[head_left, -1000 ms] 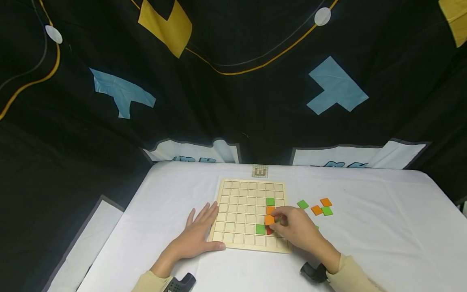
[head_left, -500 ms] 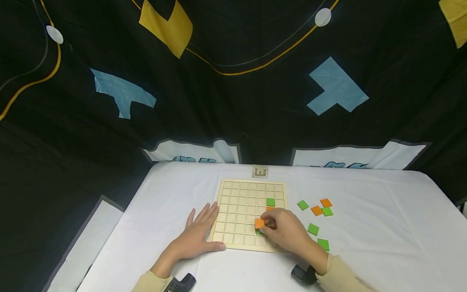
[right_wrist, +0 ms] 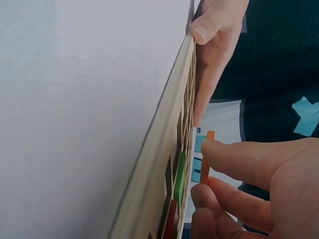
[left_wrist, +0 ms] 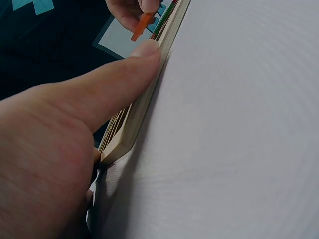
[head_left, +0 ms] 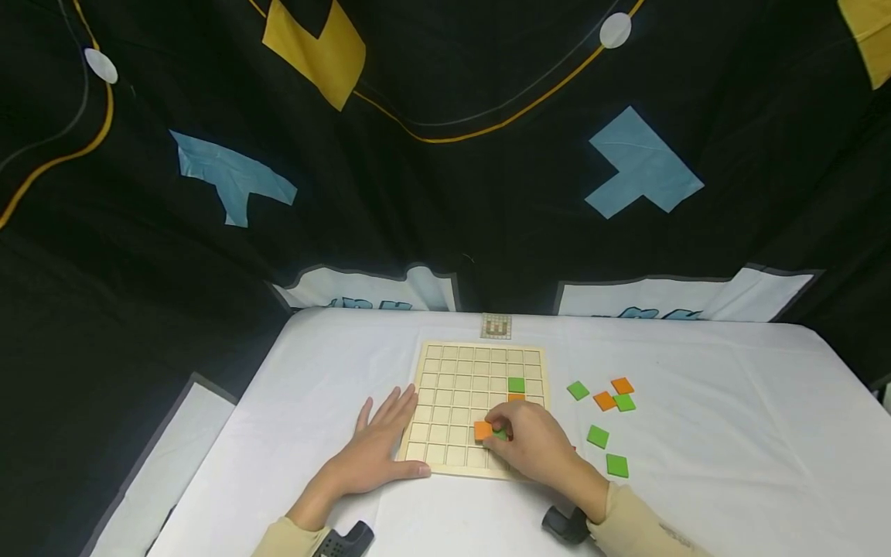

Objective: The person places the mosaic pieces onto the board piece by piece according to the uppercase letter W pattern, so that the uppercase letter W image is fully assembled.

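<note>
A wooden grid board lies on the white table. My right hand pinches an orange square tile between thumb and fingers just above the board; in the right wrist view the orange tile stands apart from the grid surface. Beneath that hand a green tile sits in a cell, partly hidden, and a red tile lies near it. Farther up the board are another green tile and a partly covered orange one. My left hand rests with spread, straight fingers along the board's left edge, thumb at the front corner.
Right of the board lie several loose tiles, among them a green tile and an orange tile. A small patterned card lies behind the board. A dark patterned cloth hangs beyond the table.
My right hand has moved left across the board with the orange tile, from over the red tile's column past the lower green tile. The left hand has stayed in place.
</note>
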A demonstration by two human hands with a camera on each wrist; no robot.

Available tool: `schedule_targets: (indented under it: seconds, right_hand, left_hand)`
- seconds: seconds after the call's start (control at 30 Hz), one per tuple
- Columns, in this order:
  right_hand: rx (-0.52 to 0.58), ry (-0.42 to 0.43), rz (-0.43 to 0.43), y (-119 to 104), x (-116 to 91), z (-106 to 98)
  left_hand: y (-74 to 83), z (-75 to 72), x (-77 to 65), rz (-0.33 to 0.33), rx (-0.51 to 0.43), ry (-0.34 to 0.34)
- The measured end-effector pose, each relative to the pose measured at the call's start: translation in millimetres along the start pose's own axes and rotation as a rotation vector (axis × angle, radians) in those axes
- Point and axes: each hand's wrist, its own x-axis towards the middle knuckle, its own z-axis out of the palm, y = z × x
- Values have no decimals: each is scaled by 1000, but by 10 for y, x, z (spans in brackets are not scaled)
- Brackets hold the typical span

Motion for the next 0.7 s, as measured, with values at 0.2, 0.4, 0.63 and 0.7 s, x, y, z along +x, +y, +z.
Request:
schedule_targets:
  seconds: [0.2, 0.4, 0.63, 0.7]
  right_hand:
    - [-26, -17, 9, -22, 14, 21]
    - [-55, -38, 30, -20, 32, 52]
    - [-60, -46, 30, -8, 52, 70]
    - [-60, -54, 27, -7, 57, 75]
  left_hand:
    - [-2, 0, 1, 0, 3, -1]
    - [7, -4, 3, -8, -3, -3]
    - [11, -1, 2, -9, 2, -1]
    - [9, 1, 2, -8, 4, 0]
